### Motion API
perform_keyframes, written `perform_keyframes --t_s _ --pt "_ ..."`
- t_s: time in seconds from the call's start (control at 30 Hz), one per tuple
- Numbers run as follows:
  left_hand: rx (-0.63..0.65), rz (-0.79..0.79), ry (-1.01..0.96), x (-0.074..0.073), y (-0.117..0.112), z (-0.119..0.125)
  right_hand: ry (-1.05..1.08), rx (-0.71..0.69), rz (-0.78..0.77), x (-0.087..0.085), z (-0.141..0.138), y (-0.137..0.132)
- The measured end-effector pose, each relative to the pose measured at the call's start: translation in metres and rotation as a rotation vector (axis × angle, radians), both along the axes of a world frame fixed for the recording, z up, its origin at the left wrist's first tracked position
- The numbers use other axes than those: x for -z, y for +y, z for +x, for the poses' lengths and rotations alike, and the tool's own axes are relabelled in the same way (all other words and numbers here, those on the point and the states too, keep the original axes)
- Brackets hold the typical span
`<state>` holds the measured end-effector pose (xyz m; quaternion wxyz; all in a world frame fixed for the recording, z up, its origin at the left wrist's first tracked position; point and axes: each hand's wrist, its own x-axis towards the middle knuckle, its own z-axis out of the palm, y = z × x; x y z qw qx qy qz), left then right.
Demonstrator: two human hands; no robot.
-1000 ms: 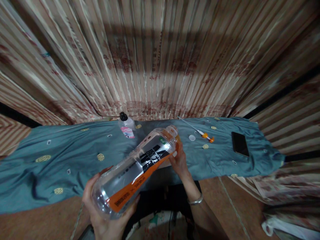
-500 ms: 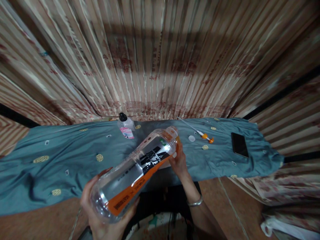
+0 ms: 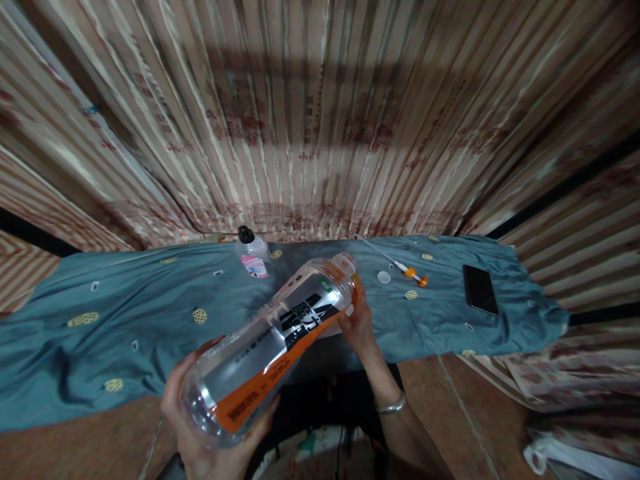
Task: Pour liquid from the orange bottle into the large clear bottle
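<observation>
A large clear plastic bottle (image 3: 273, 347) with a silver, black and orange label lies slanted across the middle, its open mouth pointing up and to the right. My left hand (image 3: 200, 427) is wrapped round its base. Close by the bottle's neck, my right hand (image 3: 359, 328) is closed round an orange container (image 3: 357, 293). Most of that container is hidden behind the big bottle, so I cannot tell whether the two touch. On the cloth to the right lie a pump dispenser top (image 3: 411, 273) with an orange head and long white tube, and a small white disc (image 3: 383, 277).
A small clear bottle (image 3: 253, 256) with a black cap and pink label stands at the back of the bluish-green cloth (image 3: 150, 293). A black phone (image 3: 480, 289) lies at the right. Striped curtains (image 3: 320, 133) hang behind and on both sides.
</observation>
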<state>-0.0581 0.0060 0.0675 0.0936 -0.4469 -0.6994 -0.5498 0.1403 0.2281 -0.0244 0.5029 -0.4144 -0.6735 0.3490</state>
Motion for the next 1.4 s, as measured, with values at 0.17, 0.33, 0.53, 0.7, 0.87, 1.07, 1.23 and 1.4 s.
perform_keyframes --t_s 0.17,0.33,0.53,0.7,0.87,1.07,1.23,1.4 --pt "-0.031 0.005 -0.056 -0.001 0.001 0.003 0.012 -0.003 0.003 -0.001 -0.001 0.000" --pt "-0.045 0.058 -0.100 0.001 0.004 0.007 0.008 0.001 0.010 0.002 0.000 0.001" --pt "-0.055 0.050 -0.107 0.001 0.003 0.007 0.008 -0.004 0.010 0.002 0.003 0.002" --pt "-0.071 0.063 -0.145 0.004 0.002 0.006 0.012 -0.008 -0.016 0.001 0.003 0.002" --pt "-0.075 0.053 -0.140 0.005 0.004 0.006 0.018 -0.013 -0.006 -0.003 0.002 0.001" --pt "-0.019 0.102 -0.060 0.001 0.004 0.009 0.050 -0.011 -0.022 -0.008 -0.002 0.000" --pt "-0.075 0.064 -0.071 -0.001 0.003 0.010 0.094 -0.005 -0.040 -0.005 -0.003 0.000" --pt "-0.088 0.060 -0.068 -0.001 0.004 0.007 0.064 -0.027 -0.020 -0.003 -0.001 0.000"
